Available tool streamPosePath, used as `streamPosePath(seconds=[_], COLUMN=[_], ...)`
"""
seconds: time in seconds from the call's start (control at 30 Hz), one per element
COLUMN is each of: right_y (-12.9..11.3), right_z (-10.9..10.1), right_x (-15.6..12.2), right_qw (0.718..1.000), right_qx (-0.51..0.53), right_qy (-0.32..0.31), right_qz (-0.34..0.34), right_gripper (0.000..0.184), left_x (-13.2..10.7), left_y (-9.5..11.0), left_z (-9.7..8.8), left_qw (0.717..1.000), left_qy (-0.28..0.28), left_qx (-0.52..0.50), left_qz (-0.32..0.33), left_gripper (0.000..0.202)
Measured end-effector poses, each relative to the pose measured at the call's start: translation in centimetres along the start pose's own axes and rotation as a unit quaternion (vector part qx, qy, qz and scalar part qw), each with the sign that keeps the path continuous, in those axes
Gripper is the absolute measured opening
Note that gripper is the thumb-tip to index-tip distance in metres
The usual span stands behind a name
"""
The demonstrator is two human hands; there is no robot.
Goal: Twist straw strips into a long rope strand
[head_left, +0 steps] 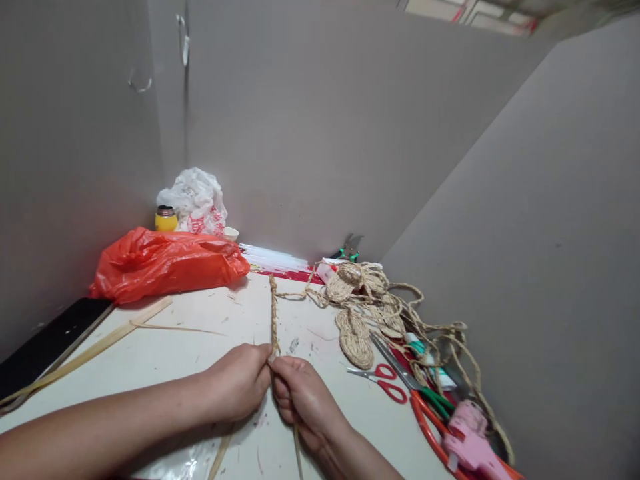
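A narrow straw braid (274, 313) runs down the white table top toward me. At its near end my left hand (239, 381) is closed, thumb and fingers pinching the strands. Right beside it my right hand (307, 395) is closed too, its fingertips meeting the left ones at the braid's end. Below the hands hang loose flat strands, one pale strip (221, 457) under the left wrist and a thinner strand (299, 453) under the right hand. The exact grip on each strand is hidden by the fingers. From the braid's far part a thin cord leads right to a heap of braided cord.
Right of the hands lie coiled braided soles (354, 339), small red-handled scissors (390, 383), large orange-handled shears (425, 420) and a pink glue gun (470, 437). Glue sticks (275, 259) and a red plastic bag (170, 263) line the back. Long fibre strips (105, 343) lie left.
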State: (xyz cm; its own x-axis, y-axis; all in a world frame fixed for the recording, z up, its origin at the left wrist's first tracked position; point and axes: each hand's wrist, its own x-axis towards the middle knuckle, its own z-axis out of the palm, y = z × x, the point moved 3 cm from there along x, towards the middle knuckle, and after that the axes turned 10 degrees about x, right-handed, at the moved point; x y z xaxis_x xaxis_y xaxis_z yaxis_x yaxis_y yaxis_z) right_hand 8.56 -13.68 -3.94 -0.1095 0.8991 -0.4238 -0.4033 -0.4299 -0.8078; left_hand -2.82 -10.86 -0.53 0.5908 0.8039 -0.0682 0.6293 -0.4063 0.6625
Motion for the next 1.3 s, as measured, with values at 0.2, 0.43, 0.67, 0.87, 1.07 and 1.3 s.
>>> streamPosePath(seconds=[0.2, 0.43, 0.67, 0.87, 1.07, 1.3], right_y=[0.1, -0.2, -0.2, 0.0, 0.0, 0.2], right_z=[-0.2, -0.8, -0.8, -0.6, -0.4, -0.3], right_x=[-0.1, 0.1, 0.0, -0.1, -0.3, -0.3], right_qw=[1.000, 0.997, 0.997, 0.999, 1.000, 1.000], right_qx=[0.025, 0.064, 0.054, 0.031, 0.017, 0.000], right_qy=[-0.002, -0.040, -0.047, -0.038, -0.014, 0.000], right_qz=[0.002, 0.011, 0.017, 0.011, -0.001, -0.019], right_gripper=[0.042, 0.024, 0.023, 0.030, 0.040, 0.041], left_x=[-0.8, -0.2, 1.9, 1.7, 1.5, 1.0], left_y=[0.1, 0.1, -2.4, -1.8, -1.6, -0.9], left_z=[1.0, -3.1, -2.5, -2.0, -2.0, -2.4], left_qw=[1.000, 0.991, 0.985, 0.995, 0.999, 0.999], left_qy=[-0.002, -0.120, -0.118, -0.050, -0.030, 0.006], left_qx=[0.003, -0.042, -0.123, -0.089, -0.037, 0.040], left_qz=[0.004, -0.052, -0.016, 0.015, 0.008, -0.009], left_gripper=[0.046, 0.037, 0.030, 0.023, 0.019, 0.014])
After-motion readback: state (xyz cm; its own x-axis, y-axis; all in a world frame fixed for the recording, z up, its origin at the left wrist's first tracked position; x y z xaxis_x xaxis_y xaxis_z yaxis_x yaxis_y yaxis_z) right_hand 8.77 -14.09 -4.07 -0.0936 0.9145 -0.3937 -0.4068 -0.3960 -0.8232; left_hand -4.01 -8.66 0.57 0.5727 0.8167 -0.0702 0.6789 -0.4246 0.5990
